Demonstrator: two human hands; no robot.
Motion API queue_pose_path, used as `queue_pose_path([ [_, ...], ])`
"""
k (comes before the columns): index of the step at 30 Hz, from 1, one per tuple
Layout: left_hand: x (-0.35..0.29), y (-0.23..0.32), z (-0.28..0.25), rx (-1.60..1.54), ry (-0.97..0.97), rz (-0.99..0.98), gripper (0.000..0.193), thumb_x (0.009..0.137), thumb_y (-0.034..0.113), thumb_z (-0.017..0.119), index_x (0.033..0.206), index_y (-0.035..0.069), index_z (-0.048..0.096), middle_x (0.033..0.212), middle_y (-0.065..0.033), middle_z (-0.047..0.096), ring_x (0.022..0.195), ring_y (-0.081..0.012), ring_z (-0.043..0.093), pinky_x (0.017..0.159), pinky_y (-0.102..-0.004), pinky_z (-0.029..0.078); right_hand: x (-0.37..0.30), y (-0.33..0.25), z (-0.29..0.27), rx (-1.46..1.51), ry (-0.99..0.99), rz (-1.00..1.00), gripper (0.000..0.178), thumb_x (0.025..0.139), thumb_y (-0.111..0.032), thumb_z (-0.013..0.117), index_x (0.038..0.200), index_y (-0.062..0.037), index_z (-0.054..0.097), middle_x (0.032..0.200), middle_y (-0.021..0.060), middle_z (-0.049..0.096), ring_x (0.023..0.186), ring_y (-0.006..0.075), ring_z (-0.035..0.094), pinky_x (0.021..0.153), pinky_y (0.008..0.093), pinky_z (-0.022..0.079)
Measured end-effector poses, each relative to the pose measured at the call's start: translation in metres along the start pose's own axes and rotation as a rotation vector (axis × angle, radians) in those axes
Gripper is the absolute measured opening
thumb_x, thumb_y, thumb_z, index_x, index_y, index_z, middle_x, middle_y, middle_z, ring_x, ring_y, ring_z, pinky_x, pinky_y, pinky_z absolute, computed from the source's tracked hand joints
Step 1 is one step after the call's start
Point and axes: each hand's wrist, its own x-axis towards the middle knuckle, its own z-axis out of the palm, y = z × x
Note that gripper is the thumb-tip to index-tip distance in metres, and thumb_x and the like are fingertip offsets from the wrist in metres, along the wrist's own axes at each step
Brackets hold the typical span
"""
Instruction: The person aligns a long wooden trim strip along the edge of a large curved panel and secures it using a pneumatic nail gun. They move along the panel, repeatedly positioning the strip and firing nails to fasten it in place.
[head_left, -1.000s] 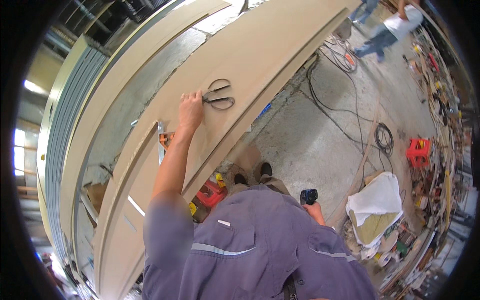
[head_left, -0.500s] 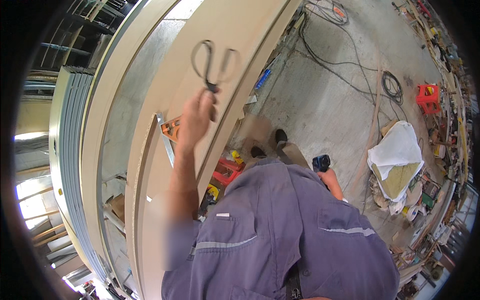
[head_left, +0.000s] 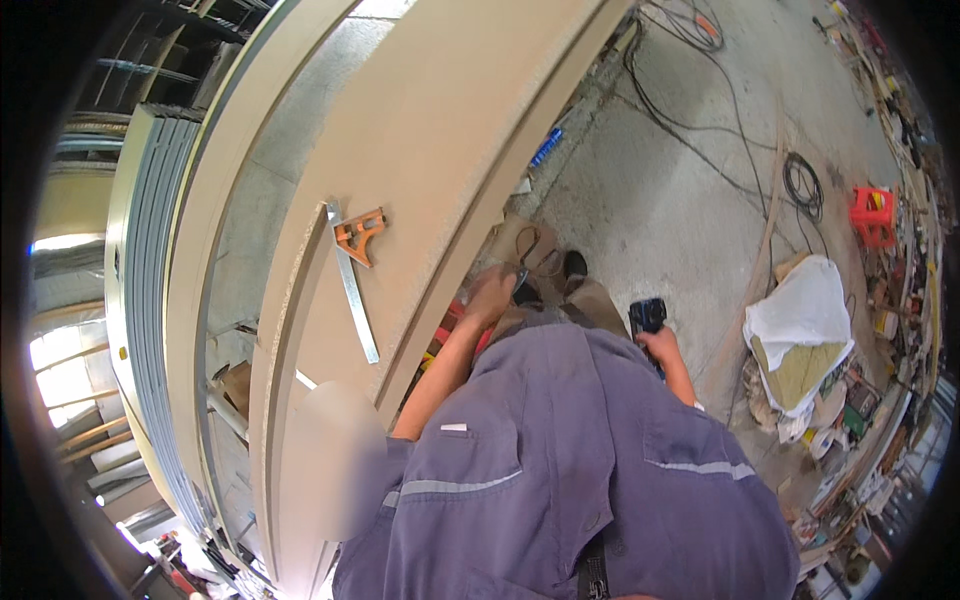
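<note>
My left hand, lowered beside the near edge of the long beige board, is closed on a dark thing with two thin loops. It looks like scissor handles, but blur hides its exact kind. A combination square with an orange head and steel blade lies on the board, left of that hand. Off to the right of my body, my right hand grips a black and blue cordless drill, only partly visible past my fingers.
Black cables lie coiled on the concrete floor. A red stool and a white sack stand at right, before a strip of clutter. Grey stacked panels line the left. Red and yellow items sit beneath the board's edge.
My left hand has swung from above the board down and right past its edge, still holding the looped thing. The combination square is now uncovered. My right hand keeps the drill.
</note>
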Motion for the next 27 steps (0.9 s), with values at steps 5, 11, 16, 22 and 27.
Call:
queue_pose_path([
  [5, -0.027, 0.045, -0.042, -0.228, -0.044, 0.181, 0.027, 0.098, 0.019, 0.064, 0.111, -0.003, 0.07, 0.109, -0.0217, 0.072, 0.105, -0.0392, 0.068, 0.092, -0.0436, 0.053, -0.023, -0.004, -0.01, -0.038, 0.05, -0.05, 0.028, 0.072, -0.016, 0.078, 0.086, 0.0068, 0.071, 0.072, 0.0147, 0.071, 0.057, 0.0236, 0.068, 0.054, 0.0377, 0.053],
  [11, -0.035, 0.107, -0.101, -0.188, 0.386, 0.32, 0.02, 0.096, 0.014, 0.071, 0.11, 0.0, 0.071, 0.103, -0.0163, 0.073, 0.095, -0.0276, 0.071, 0.085, -0.0378, 0.055, -0.03, -0.032, -0.026, 0.016, 0.046, -0.016, 0.02, 0.074, -0.012, 0.076, 0.079, 0.0064, 0.069, 0.063, 0.0134, 0.067, 0.049, 0.0216, 0.065, 0.047, 0.0358, 0.049],
  [16, 0.016, 0.116, -0.126, -0.08, 0.644, 0.266, 0.026, 0.094, 0.017, 0.072, 0.114, 0.0, 0.069, 0.109, -0.0168, 0.069, 0.104, -0.0321, 0.065, 0.093, -0.0406, 0.051, 0.01, -0.03, -0.039, 0.093, 0.008, 0.033, 0.02, 0.076, -0.013, 0.077, 0.076, 0.0056, 0.068, 0.061, 0.0122, 0.065, 0.049, 0.0218, 0.065, 0.045, 0.0356, 0.048],
  [22, 0.122, 0.142, -0.119, 0.102, 0.719, 0.201, 0.04, 0.089, 0.029, 0.076, 0.118, 0.003, 0.069, 0.117, -0.0166, 0.066, 0.114, -0.035, 0.058, 0.102, -0.0459, 0.043, 0.053, -0.077, -0.07, 0.107, -0.035, 0.128, 0.023, 0.077, -0.015, 0.077, 0.078, 0.0056, 0.067, 0.065, 0.0137, 0.067, 0.05, 0.0221, 0.068, 0.045, 0.0351, 0.052],
  [27, 0.201, 0.201, -0.107, 0.191, 0.728, 0.191, 0.038, 0.087, 0.03, 0.077, 0.115, 0.005, 0.071, 0.109, -0.0135, 0.068, 0.11, -0.0323, 0.059, 0.099, -0.0454, 0.043, 0.11, -0.117, -0.122, -0.011, -0.096, 0.095, 0.023, 0.078, -0.017, 0.076, 0.081, 0.004, 0.067, 0.066, 0.0136, 0.068, 0.05, 0.0211, 0.068, 0.046, 0.0347, 0.052],
])
